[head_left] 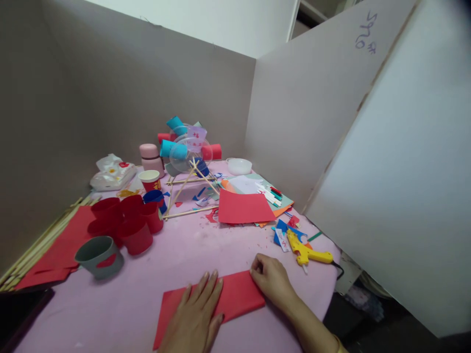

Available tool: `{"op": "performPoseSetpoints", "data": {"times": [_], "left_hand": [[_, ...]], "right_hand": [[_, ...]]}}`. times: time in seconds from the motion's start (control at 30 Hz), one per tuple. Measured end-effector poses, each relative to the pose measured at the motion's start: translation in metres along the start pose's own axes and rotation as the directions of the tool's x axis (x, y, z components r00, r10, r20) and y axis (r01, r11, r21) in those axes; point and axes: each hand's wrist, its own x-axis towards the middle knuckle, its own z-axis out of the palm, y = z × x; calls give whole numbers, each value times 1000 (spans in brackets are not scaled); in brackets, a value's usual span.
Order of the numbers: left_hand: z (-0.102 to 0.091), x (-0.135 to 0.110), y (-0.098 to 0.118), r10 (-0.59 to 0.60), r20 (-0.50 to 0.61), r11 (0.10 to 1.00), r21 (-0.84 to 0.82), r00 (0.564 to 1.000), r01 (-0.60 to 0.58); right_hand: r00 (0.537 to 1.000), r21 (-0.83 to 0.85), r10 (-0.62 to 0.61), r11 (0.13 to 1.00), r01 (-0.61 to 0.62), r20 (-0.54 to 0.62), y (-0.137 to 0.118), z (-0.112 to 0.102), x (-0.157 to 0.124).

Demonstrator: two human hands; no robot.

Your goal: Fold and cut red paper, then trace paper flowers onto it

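head view: a rectangular red paper piece (239, 294) lies on the pink cloth-covered table (217, 250), beneath the spread left hand (196, 314); the right hand (270, 279) pinches its far right corner. a slipping palm could skew it.

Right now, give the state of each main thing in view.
Long red paper strip: lying flat.
Left hand: spread on that strip.
Right hand: curled at the strip's right end.
Yellow plastic glue gun: lying down, cord attached.
Pink cylindrical flask: upright, lid on.
Grey cup with red patch: upright, open.
Red paper cups: upright, clustered.
Clear plastic wheel: raised on wooden sticks.
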Motion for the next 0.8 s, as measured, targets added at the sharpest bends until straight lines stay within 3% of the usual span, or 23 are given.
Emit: {"op": "performPoseSetpoints", "data": {"times": [0.13,0.2,0.23,0.3,0.33,0.37,0.53,0.6,0.8], "left_hand": [[-6,-1,3,1,18,1000,15,1000,-1],[-3,-3,3,1,7,1000,12,1000,-1],[1,-4,2,9,7,1000,13,1000,-9],[12,-7,2,13,4,1000,18,1000,-13],[17,-8,2,14,8,1000,16,1000,-14],[20,-9,2,-8,9,1000,14,1000,8],[9,-4,4,-74,191,996,-39,979,83],[2,-1,4,-85,208,994,-45,974,97],[1,-3,4,-55,55,998,0,997,56]], "right_hand": [[998,-60,-45,997,42,-44,-20,1,-13],[988,-114,-151,983,147,-27,-36,11,-25],[969,-112,-242,963,245,39,-44,19,-32],[890,-33,-426,899,436,163,-56,35,-45],[847,20,-497,864,503,190,-60,42,-51],[834,49,-514,855,516,199,-61,47,-56],[852,100,-453,891,443,263,-51,45,-62],[849,96,-453,891,444,271,-46,40,-61],[873,-8,-393,911,412,290,-28,38,-62]]}}
